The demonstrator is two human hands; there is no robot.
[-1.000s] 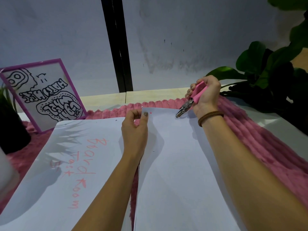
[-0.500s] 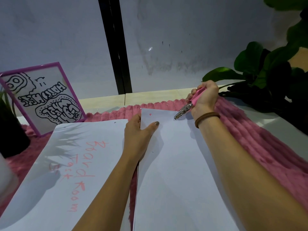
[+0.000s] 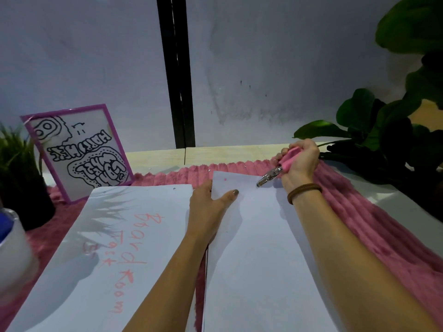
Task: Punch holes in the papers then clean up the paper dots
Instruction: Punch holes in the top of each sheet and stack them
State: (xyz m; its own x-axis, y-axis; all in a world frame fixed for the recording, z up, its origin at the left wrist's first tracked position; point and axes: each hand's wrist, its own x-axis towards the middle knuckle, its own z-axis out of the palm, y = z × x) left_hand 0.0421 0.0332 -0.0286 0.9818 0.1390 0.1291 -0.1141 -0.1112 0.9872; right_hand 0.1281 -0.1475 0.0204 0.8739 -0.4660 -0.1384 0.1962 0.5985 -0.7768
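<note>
Two white papers lie side by side on a pink ribbed mat (image 3: 374,226). The right paper (image 3: 259,259) has one punched hole near its top left corner. My left hand (image 3: 211,207) holds that paper's left edge, thumb on top and fingers under the sheet. My right hand (image 3: 299,164) grips a pink-handled hole punch (image 3: 275,174), whose metal jaws sit over the paper's top edge. The left paper (image 3: 107,248) bears pink writing and small holes along its top edge. A few tiny paper dots lie on the mat near the top edges.
A purple-framed drawing (image 3: 79,152) leans at the back left beside a dark potted plant (image 3: 19,178). A white cup (image 3: 12,248) stands at the left edge. Large green leaves (image 3: 383,130) crowd the right. A wall rises behind the table.
My left hand uncurled from the paper's top corner, uncovering a punched hole, and now holds the left edge with the thumb flat on top. The punch shifted slightly along the top edge.
</note>
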